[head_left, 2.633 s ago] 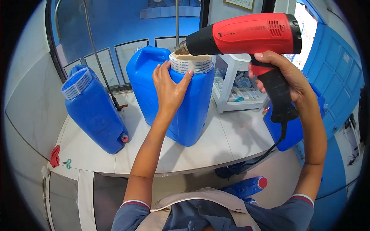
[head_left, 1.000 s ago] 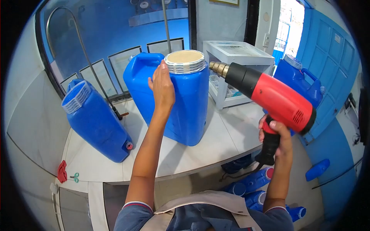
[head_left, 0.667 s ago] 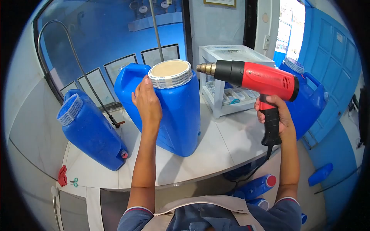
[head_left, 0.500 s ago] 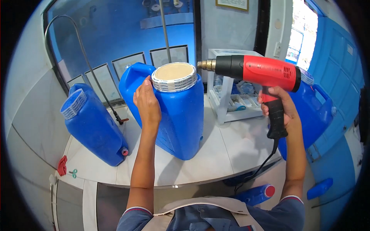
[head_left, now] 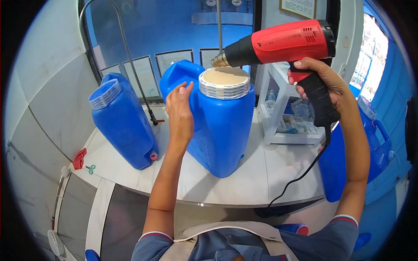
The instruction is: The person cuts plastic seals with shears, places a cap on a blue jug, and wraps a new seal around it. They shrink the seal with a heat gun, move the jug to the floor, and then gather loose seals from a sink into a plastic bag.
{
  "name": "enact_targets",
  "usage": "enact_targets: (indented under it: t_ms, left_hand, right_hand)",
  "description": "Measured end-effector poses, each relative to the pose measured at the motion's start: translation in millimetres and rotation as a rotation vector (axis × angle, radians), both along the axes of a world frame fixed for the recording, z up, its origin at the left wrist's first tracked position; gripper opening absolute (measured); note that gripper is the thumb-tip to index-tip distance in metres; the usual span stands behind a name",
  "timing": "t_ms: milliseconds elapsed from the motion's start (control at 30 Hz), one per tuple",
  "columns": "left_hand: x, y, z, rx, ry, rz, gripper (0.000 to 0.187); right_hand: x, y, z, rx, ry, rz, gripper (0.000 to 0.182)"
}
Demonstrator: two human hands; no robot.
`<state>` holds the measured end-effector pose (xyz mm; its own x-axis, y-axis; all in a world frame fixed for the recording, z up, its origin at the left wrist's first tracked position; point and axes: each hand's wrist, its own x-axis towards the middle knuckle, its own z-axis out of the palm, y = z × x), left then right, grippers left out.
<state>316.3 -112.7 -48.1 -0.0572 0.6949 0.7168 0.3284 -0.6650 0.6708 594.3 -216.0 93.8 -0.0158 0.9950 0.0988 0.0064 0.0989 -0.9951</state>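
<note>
My right hand [head_left: 320,82] grips a red and black heat gun [head_left: 291,41] by its black handle. The gun tilts down to the left, its metal nozzle just over the far left edge of a beige lid [head_left: 225,76]. A printed clear seal band [head_left: 224,90] surrounds that lid, on top of a tall blue water jug [head_left: 224,130]. Beside the jug's neck, my left hand [head_left: 180,108] is open, with fingers raised and nothing in them. The fingertips are a little left of the band, in front of the jug's handle.
Another blue jug [head_left: 124,124] with a banded, uncovered neck stands left on the tiled counter [head_left: 248,191]. Near it lie a red cloth [head_left: 79,158] and green scissors [head_left: 90,169]. A white shelf [head_left: 287,138] stands behind right. Another jug [head_left: 339,161] is at right; the cord [head_left: 300,177] hangs over the counter.
The heat gun has risen and tipped nozzle-down, from beside the band to above the lid. My left hand has come away from the band, fingers now spread. The whole view has shifted.
</note>
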Motion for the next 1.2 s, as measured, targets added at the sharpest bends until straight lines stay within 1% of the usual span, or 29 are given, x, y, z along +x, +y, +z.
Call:
enact_targets:
  t_ms: [33, 100, 133, 167, 233, 267, 300, 333, 367, 433, 467, 500, 567, 633, 700, 767, 800, 833, 900, 933, 1000, 1033, 1100, 1133, 1200]
  left_hand:
    - [-10, -5, 2, -0.006, -0.003, 0.009, 0.055]
    - [-40, -14, 6, 0.112, -0.106, 0.004, 0.053]
    - [-63, -11, 3, 0.164, -0.18, -0.007, 0.04]
    - [-87, -9, 3, 0.163, -0.183, 0.014, 0.04]
    - [-138, -5, 5, 0.343, -0.215, 0.215, 0.037]
    - [-165, -1, 5, 0.364, -0.205, 0.336, 0.04]
    - [-194, 5, 4, 0.385, -0.191, 0.454, 0.043]
    - [-226, 17, -1, 0.376, -0.17, 0.526, 0.054]
    - [-256, 31, -7, 0.376, -0.163, 0.528, 0.054]
    - [-300, 52, -11, 0.114, -0.219, 0.332, 0.064]
    - [-313, 59, -12, 0.026, -0.245, 0.214, 0.071]
    - [-322, 72, -16, 0.026, -0.244, 0.209, 0.071]
    - [-337, 97, -27, -0.007, -0.231, 0.047, 0.074]
    - [-336, 94, -24, -0.016, -0.211, 0.008, 0.073]
    - [-335, 96, -24, -0.031, -0.192, -0.041, 0.072]
    - [-336, 102, -28, -0.023, -0.253, -0.058, 0.068]
    - [-335, 105, -29, 0.022, -0.229, 0.0, 0.064]
    - [-336, 108, -30, 0.019, -0.23, -0.012, 0.064]
    - [-335, 108, -33, 0.078, -0.182, 0.061, 0.063]
    - [-335, 108, -33, 0.076, -0.186, 0.055, 0.063]
    - [-334, 106, -32, 0.087, -0.154, 0.133, 0.062]
    - [-333, 103, -30, 0.085, -0.155, 0.128, 0.062]
    - [-332, 97, -28, 0.083, -0.091, 0.21, 0.062]
    - [-332, 97, -29, 0.084, -0.096, 0.21, 0.062]
    - [-332, 97, -31, 0.11, 0.003, 0.307, 0.062]
  right_hand:
    - [-9, -2, 2, 0.013, -0.026, 0.003, 0.025]
    - [-25, -9, -1, 0.032, -0.026, 0.009, 0.026]
    - [-35, -14, -4, 0.074, 0.003, 0.004, 0.027]
    - [-46, -19, -9, 0.116, 0.034, -0.004, 0.029]
    - [-73, -28, -22, 0.127, 0.047, 0.019, 0.032]
    - [-87, -29, -32, 0.164, 0.077, 0.042, 0.032]
    - [-102, -30, -42, 0.201, 0.112, 0.062, 0.032]
    - [-120, -32, -52, 0.199, 0.138, 0.05, 0.032]
    - [-140, -33, -61, 0.192, 0.177, 0.074, 0.031]
    - [-175, -29, -79, 0.17, 0.208, 0.095, 0.029]
    - [-194, -25, -87, 0.139, 0.265, 0.113, 0.027]
    - [-210, -19, -92, 0.141, 0.266, 0.107, 0.027]
    - [-240, -9, -100, 0.07, 0.322, 0.148, 0.026]
    - [-267, -4, -104, 0.082, 0.333, 0.124, 0.026]
    - [-287, 3, -109, 0.034, 0.337, 0.134, 0.025]
    - [-305, 4, -110, 0.057, 0.297, 0.065, 0.028]
    - [-311, 5, -110, 0.058, 0.302, 0.053, 0.028]
    - [-316, 6, -109, 0.057, 0.304, 0.042, 0.028]
    - [-318, 11, -110, 0.051, 0.295, 0.013, 0.028]
    - [-319, 15, -107, 0.048, 0.289, -0.003, 0.028]
    - [-320, 26, -99, 0.032, 0.297, -0.019, 0.027]
    - [-320, 31, -94, 0.017, 0.306, -0.031, 0.027]
    - [-319, 40, -82, 0.014, 0.297, -0.027, 0.026]
    - [-320, 45, -76, 0.013, 0.29, -0.015, 0.026]
    - [-324, 53, -63, -0.006, 0.284, -0.01, 0.027]
